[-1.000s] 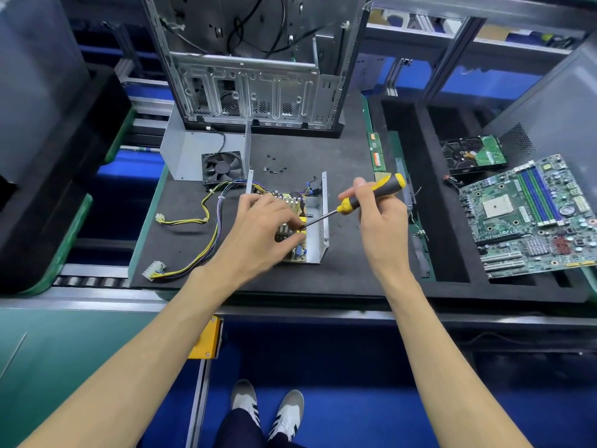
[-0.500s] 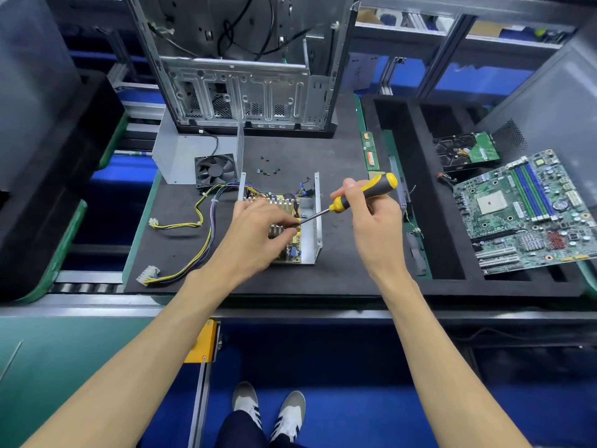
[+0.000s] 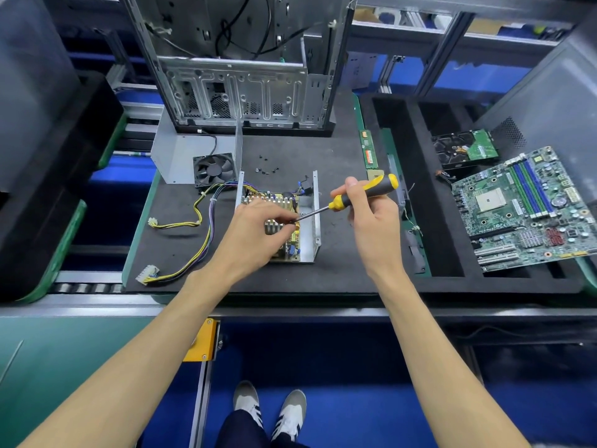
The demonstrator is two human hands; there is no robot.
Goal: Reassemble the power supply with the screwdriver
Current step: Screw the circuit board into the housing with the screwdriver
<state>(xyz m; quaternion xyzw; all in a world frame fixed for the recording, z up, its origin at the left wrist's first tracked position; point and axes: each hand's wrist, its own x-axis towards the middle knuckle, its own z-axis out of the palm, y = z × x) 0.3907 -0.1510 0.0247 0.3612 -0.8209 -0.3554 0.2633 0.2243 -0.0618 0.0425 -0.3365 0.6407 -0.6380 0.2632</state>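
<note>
An electronics assembly workshop: a black foam-topped counter [image 3: 339, 270] beside a roller conveyor [image 3: 87, 287], a stripped metal computer case [image 3: 239, 88], and a bare green motherboard [image 3: 523, 208].

no legible txt, labels, brands or nos. anywhere, boards too blurry

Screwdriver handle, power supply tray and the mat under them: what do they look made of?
Screwdriver handle: yellow and black, matte, probably moulded plastic with rubbery grip; its shaft is bright metal. Power supply tray: thin bent sheet metal, dull silver-grey with folded edges. Mat: dark grey, matte, slightly grainy, likely foam.
</note>
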